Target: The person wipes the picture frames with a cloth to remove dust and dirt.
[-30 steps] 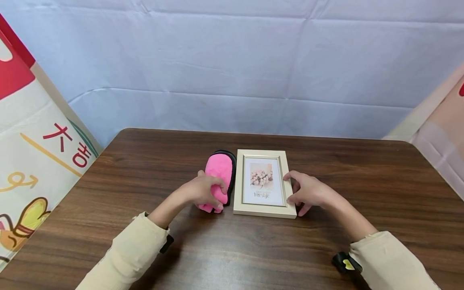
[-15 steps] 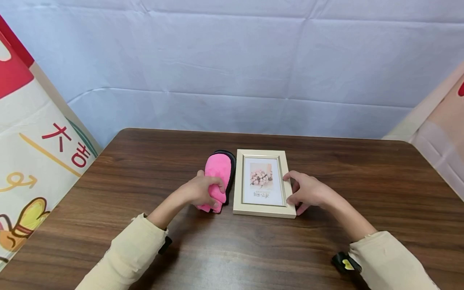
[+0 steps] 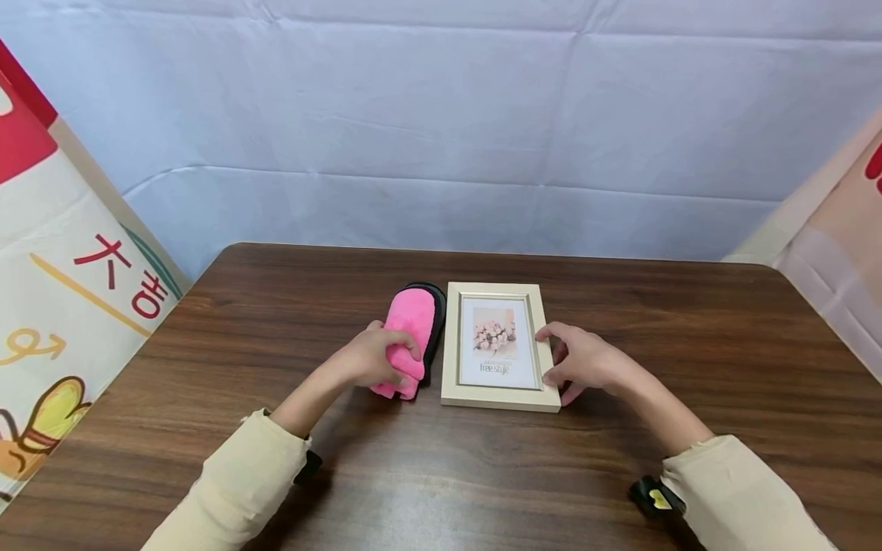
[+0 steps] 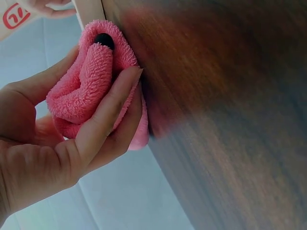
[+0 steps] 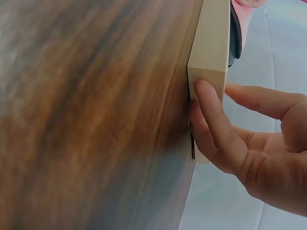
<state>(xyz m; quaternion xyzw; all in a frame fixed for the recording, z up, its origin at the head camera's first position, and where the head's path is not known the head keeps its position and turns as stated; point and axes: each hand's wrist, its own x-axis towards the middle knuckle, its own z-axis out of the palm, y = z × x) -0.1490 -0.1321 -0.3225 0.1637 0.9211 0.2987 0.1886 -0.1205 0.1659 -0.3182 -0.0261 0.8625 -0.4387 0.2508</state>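
Observation:
My left hand [image 3: 372, 357] grips a pink plush cloth [image 3: 410, 314], its thumb and fingers curled round the near end. Beneath the cloth, on its right side, shows the rim of a black rounded object [image 3: 441, 295]; most of it is hidden. In the left wrist view the pink fabric [image 4: 98, 76] is bunched in folds, with a small black tip [image 4: 104, 41] poking out. My right hand [image 3: 586, 357] holds the right side of a cream picture frame [image 3: 458, 344] lying face up. In the right wrist view fingertips press its side edge [image 5: 208, 81] and front.
Both things lie side by side on a dark wooden table [image 3: 441, 474]. A pale blue cloth backdrop [image 3: 413, 107] hangs behind the table's far edge. A printed sheet [image 3: 62, 306] hangs at the left, another at the right.
My left hand has shifted slightly left, drawing the pink cloth with it, and more of the black rim shows. The right hand and picture frame stay put; the head view has shifted slightly.

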